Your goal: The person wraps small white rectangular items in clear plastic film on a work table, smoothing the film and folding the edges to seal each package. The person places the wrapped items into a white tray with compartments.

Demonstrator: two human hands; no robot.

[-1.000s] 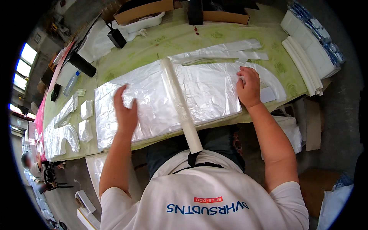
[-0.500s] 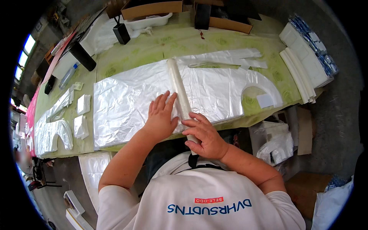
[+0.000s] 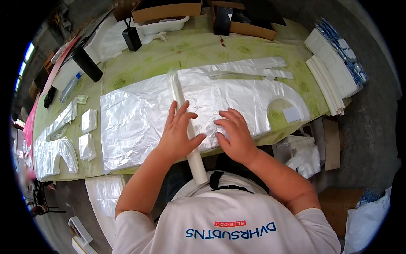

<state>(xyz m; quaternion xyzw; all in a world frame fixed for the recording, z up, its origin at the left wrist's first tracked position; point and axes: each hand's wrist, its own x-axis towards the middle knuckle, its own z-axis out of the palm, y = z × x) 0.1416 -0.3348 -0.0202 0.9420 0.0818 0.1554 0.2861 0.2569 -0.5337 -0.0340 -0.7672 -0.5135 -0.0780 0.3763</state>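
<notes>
Both hands have come in from the sheet's far sides to the white tube (image 3: 185, 122): the left hand (image 3: 177, 135) lies open across it, the right hand (image 3: 234, 135) flat just beside it, so the clear plastic sheet (image 3: 139, 114) seems ready for rolling. The tube's near end sticks out over the bench (image 3: 237, 53) edge, and folded white pieces (image 3: 88, 133) lie left of the tube, clear of the sheet.

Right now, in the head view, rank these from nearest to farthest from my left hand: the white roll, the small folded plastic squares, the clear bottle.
1. white roll, under the left hand.
2. small folded plastic squares, left of the sheet.
3. clear bottle, far left, near the table's edge.
</notes>
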